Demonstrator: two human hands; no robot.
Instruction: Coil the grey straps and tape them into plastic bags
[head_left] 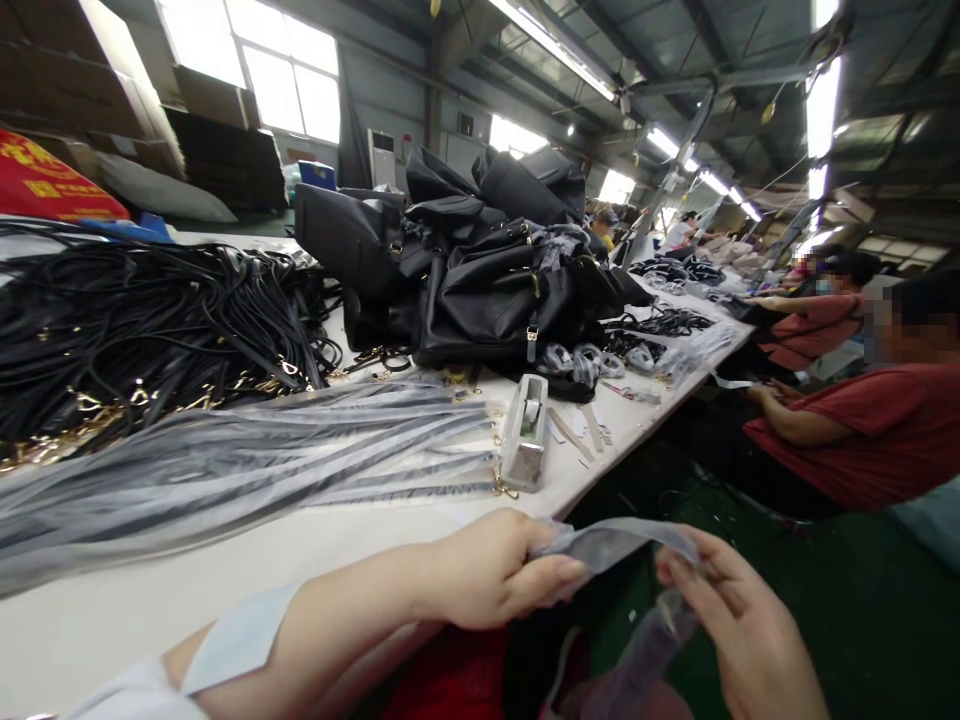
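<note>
Black bags (480, 310) heaped on white table (82, 625), gold buckles (532, 335) showing. Blue box (318, 176) behind them, to left. Tall white cabinet (382, 158) farther back. Big carton (67, 65) upper left; pale sack (166, 188) below it, red bag (56, 185) at left edge. Bright windows (277, 70) beyond. Tube lights (823, 110) overhead. Right side: nearer worker (862, 440) in red, seated; second worker (814, 328) just beyond. Green floor (840, 610) below.

The left hand (480, 570) hides one end of the strip (622, 540); its lower stretch blurs. The bottom edge cuts the right hand (750, 610) at the wrist, the left edge the red bag (52, 185) and straps (165, 320). Far workers (681, 234) are too small to tell.
</note>
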